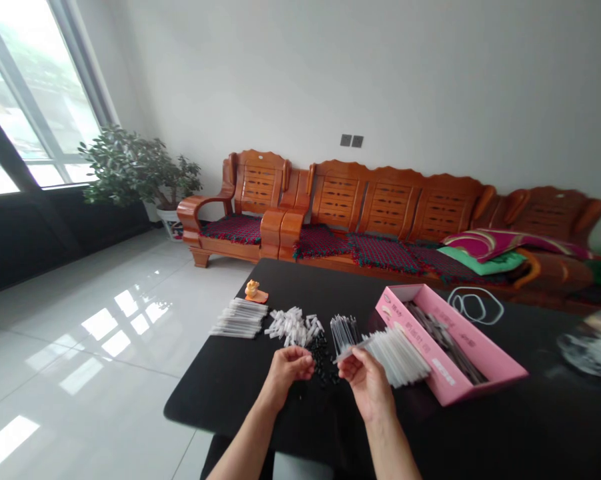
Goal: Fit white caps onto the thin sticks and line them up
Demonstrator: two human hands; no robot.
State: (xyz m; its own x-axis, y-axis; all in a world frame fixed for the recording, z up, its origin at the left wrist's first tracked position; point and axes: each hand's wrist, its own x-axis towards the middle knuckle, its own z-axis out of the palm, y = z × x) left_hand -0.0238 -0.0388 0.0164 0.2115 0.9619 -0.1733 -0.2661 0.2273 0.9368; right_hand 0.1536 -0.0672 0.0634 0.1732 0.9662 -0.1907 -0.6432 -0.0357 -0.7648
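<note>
My right hand (369, 388) pinches a pale translucent tube (349, 353), which looks like a pen barrel, between thumb and fingers. Beside it, the fingertips of my left hand (285, 375) are pressed together; whatever is between them is too small to make out. Small black pieces (321, 357) lie scattered between my hands. Just beyond are a heap of short white caps (291, 325) and a bunch of thin dark-filled refills (345, 330). A row of translucent barrels (400, 358) lies right of my right hand. Farther left, several white sticks resembling pens (240, 319) are lined up.
An open pink box (443, 381) holding grey-brown strips stands on the black table (230, 393). Behind it lie white loops (475, 308), and clear plastic (587, 347) is at right. A small orange figure (251, 289) sits at the far left corner. A wooden sofa (337, 200) stands behind.
</note>
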